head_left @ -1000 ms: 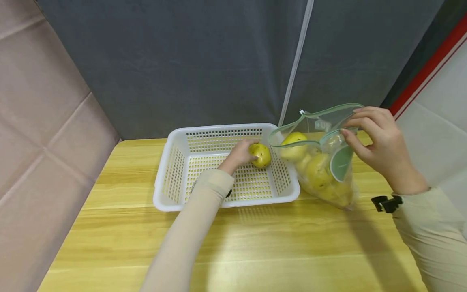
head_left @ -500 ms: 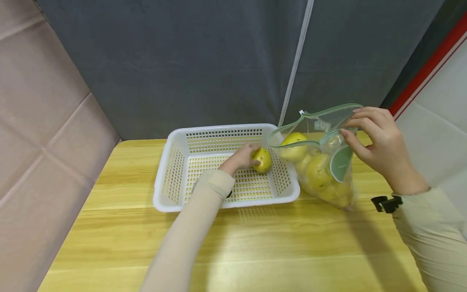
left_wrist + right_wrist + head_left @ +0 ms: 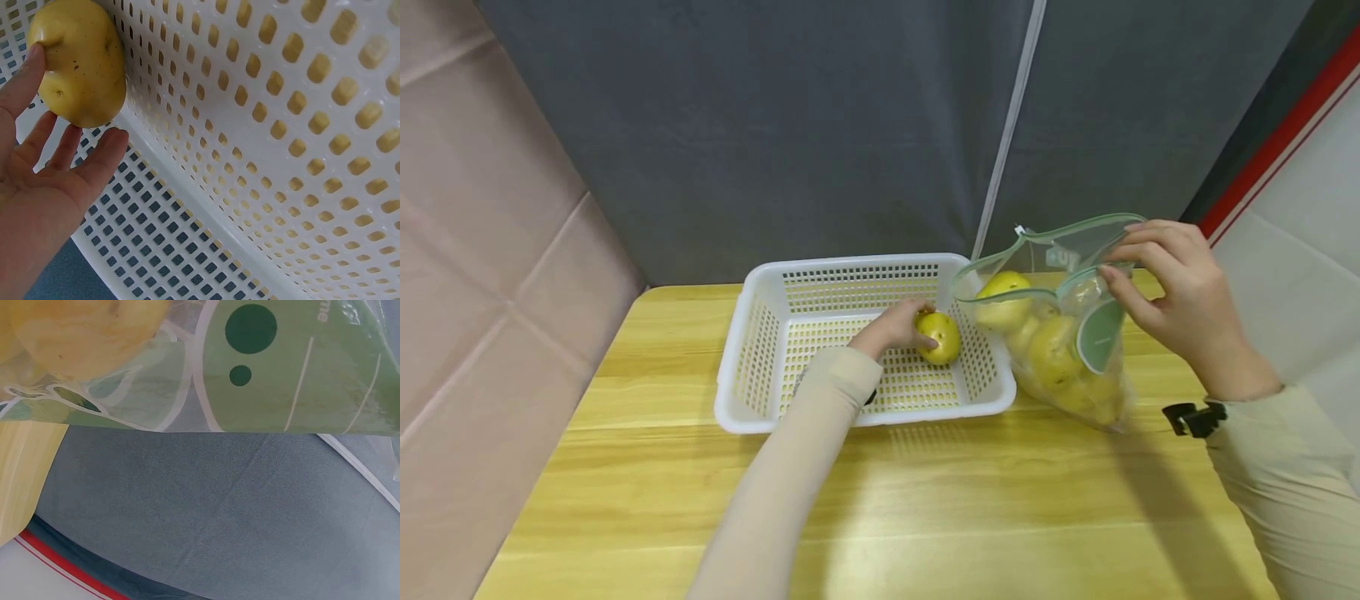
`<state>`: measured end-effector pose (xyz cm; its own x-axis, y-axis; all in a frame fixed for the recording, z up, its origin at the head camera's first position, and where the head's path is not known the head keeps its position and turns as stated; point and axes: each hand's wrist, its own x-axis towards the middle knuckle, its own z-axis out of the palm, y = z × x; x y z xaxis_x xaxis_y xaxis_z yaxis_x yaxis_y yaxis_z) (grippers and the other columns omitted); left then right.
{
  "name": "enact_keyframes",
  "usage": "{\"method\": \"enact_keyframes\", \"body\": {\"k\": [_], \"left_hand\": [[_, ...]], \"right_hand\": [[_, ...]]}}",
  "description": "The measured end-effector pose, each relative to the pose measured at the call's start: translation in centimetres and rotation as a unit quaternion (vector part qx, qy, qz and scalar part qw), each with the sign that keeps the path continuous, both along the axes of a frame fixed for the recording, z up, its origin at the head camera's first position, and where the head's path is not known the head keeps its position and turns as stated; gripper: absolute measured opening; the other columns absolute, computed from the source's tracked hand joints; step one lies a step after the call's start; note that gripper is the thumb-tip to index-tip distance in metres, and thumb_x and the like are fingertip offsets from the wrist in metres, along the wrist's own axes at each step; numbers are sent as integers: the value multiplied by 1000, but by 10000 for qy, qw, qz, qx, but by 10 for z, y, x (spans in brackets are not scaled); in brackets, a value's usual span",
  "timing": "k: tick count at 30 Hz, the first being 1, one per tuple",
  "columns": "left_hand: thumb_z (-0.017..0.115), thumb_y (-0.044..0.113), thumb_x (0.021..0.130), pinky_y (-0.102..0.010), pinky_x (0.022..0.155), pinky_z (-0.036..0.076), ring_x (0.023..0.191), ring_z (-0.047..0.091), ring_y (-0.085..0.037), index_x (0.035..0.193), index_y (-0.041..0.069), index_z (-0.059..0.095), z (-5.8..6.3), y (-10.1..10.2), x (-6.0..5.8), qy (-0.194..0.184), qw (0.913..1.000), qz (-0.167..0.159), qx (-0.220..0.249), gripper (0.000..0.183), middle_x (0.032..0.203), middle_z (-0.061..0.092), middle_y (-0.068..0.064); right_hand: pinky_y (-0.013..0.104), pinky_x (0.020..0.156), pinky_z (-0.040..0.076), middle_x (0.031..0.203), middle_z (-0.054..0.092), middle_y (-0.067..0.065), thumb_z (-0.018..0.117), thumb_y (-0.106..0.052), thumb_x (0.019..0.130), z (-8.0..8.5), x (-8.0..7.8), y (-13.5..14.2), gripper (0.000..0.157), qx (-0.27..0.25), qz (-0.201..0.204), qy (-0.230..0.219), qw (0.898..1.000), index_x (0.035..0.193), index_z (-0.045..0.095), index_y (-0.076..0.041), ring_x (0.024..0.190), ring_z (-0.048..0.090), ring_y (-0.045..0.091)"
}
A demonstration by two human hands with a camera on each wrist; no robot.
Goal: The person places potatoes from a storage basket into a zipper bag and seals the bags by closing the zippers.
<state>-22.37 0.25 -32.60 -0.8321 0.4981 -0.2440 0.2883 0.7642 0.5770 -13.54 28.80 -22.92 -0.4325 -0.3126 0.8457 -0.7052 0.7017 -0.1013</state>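
Observation:
Inside the white basket (image 3: 775, 412), at its right end, my left hand (image 3: 895, 327) holds a yellow potato (image 3: 940, 338). The left wrist view shows the thumb against one side of this potato (image 3: 78, 62) and fingers at its lower end; the little finger's side looks loose. My right hand (image 3: 1180, 283) pinches the green-edged rim of a clear zip bag (image 3: 1101, 333) to the right of the basket. Its mouth gapes, and several yellow potatoes (image 3: 1052, 350) lie inside. In the right wrist view the printed bag (image 3: 281, 369) fills the top, and the hand is out of sight.
Both the basket and the bag stand on a wooden table (image 3: 970, 517). A grey curtain (image 3: 775, 125) hangs behind the table's far edge. Pink padded panels (image 3: 482, 250) rise at the left, and a white wall with a red strip (image 3: 1285, 133) at the right.
The potato in my left hand has shifted slightly toward me and to the right within the basket, turning a little. My right hand and the bag have stayed in place.

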Motion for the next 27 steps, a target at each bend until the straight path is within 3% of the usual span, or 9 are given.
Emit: {"method": "enact_keyframes", "body": {"k": [12,16,24,27], "left_hand": [[73,19,84,-40,121,23,145,27,-29,149,5,31,0,1,1,-473,9988,61,111,79,157,28,-13],[74,21,83,-40,121,24,145,29,-29,149,5,31,0,2,0,-428,9991,59,-10,80,156,31,-12],[79,25,78,-43,111,40,131,39,-30,145,8,38,1,1,3,-413,9989,150,-152,80,142,42,-17],[79,26,77,-42,110,41,129,41,-30,143,8,39,0,0,3,-389,9991,121,-151,79,140,43,-18]], "right_hand": [[25,108,37,84,63,25,51,-49,95,0,0,1,60,-8,-34,-10,10000,83,66,8,98,54,44],[25,108,37,84,64,25,51,-49,95,0,1,1,60,0,-44,-23,10000,83,66,8,97,54,44],[26,109,37,85,63,25,50,-49,95,0,1,1,60,33,-51,-16,10000,83,66,8,97,54,45],[25,109,37,85,63,25,50,-48,95,0,0,0,59,42,-34,0,10000,83,66,8,97,54,44]]}}
